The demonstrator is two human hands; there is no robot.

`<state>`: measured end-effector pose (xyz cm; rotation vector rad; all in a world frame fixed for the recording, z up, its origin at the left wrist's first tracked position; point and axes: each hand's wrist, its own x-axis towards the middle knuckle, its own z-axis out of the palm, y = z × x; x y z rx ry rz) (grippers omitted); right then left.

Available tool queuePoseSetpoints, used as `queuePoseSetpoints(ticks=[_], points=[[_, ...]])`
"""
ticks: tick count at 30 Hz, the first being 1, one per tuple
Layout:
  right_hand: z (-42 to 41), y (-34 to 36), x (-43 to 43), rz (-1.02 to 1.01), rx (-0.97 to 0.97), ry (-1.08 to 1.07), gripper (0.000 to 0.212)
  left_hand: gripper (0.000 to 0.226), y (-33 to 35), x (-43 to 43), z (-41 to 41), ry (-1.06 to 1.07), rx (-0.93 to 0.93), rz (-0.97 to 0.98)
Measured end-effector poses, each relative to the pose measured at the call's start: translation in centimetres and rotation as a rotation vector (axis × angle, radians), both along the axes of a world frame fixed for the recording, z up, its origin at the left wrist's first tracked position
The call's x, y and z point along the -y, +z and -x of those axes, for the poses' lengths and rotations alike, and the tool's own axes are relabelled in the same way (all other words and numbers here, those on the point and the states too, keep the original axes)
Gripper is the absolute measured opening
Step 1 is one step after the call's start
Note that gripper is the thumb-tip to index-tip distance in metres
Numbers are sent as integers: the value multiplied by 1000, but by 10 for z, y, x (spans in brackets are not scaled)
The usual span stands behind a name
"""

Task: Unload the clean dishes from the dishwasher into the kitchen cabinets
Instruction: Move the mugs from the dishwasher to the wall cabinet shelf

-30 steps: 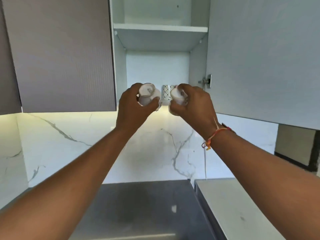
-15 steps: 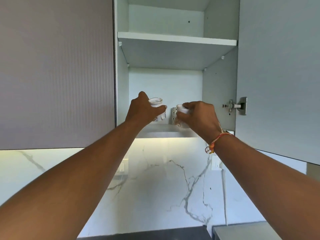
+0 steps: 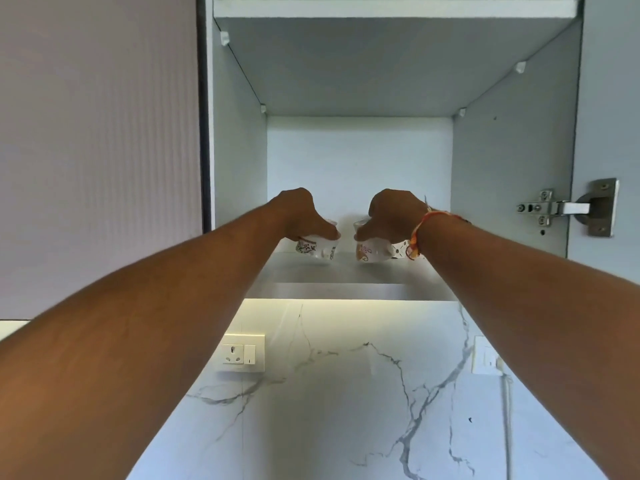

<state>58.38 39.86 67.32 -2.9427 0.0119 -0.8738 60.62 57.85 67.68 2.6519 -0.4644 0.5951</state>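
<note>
Open cabinet point(image 3: 239, 140), viewed from below. Left cup point(image 3: 313, 247) is gripped from above by the left hand point(image 3: 301, 216), right cup point(image 3: 372, 252) by the right hand point(image 3: 391, 216), fingers curled round each. Hands apart, side by side. Both cups are held low over the bottom shelf point(image 3: 346, 273); contact cannot be told. A third cup point(image 3: 401, 248) is seen just behind the right wrist.

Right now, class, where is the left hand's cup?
Head view, centre: the patterned cup is gripped from above by the left hand at the cabinet's bottom shelf, just left of the second cup in the right hand.
</note>
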Motion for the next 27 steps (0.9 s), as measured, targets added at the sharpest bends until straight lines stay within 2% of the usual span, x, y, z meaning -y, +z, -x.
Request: queuePoseSetpoints(ticks=[4, 8, 14, 17, 23, 27], points=[[-25, 6, 4, 35, -66, 6, 45, 47, 1, 6, -26, -17, -90, 54], [-47, 5, 5, 62, -75, 18, 45, 45, -1, 11, -48, 5, -117, 19], [-74, 1, 6, 113, -25, 49, 49, 52, -2, 22, -65, 61, -61, -118], [-83, 0, 9, 113, -11, 51, 59, 58, -7, 29, -72, 66, -53, -202], [-102, -1, 14, 190, 11, 43, 62, 44, -10, 32, -91, 22, -27, -178], [-106, -3, 17, 149, 41, 19, 62, 50, -15, 32, -96, 51, 62, -172]])
